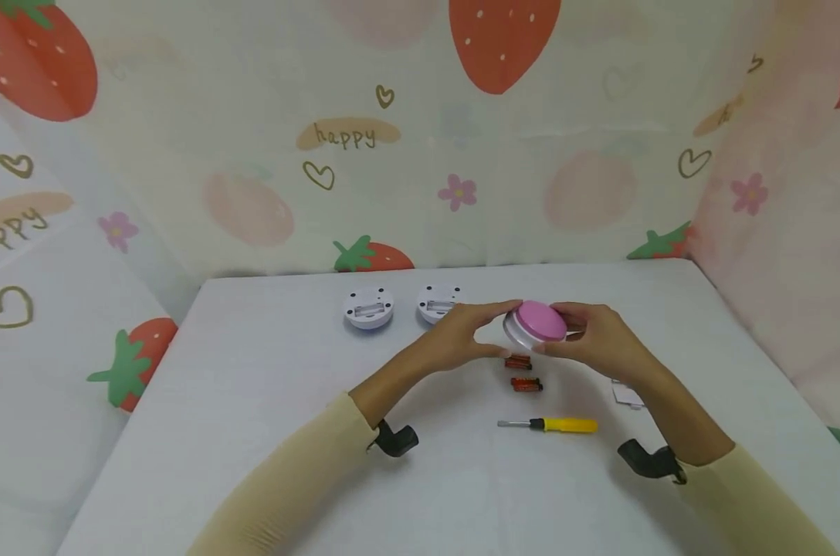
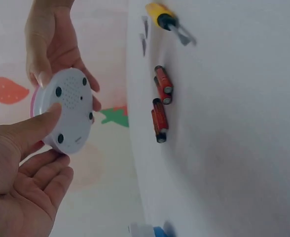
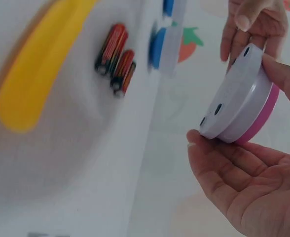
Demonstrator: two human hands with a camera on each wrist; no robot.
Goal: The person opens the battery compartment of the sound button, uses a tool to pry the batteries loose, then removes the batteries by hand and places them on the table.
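Both hands hold a round push button [image 1: 540, 320] with a pink top and white base, raised above the table and tilted. My left hand [image 1: 458, 336] grips its left side; in the left wrist view the thumb lies over the underside, which has speaker holes and dark round feet. My right hand [image 1: 597, 340] grips the opposite side, with thumb and fingertips on the rim in the right wrist view. Below it lie red batteries in two pairs, the farther pair [image 1: 518, 362] and the nearer pair [image 1: 526, 384]. Closer to me is a screwdriver [image 1: 569, 425] with a yellow handle.
Two more round white buttons, the left one [image 1: 369, 309] and the right one [image 1: 437, 303], lie upside down at the back with battery compartments uncovered. Small white flat pieces [image 1: 627, 395] lie partly behind my right forearm. A strawberry-print cloth [image 1: 420, 193] hangs behind the white table [image 1: 267, 363].
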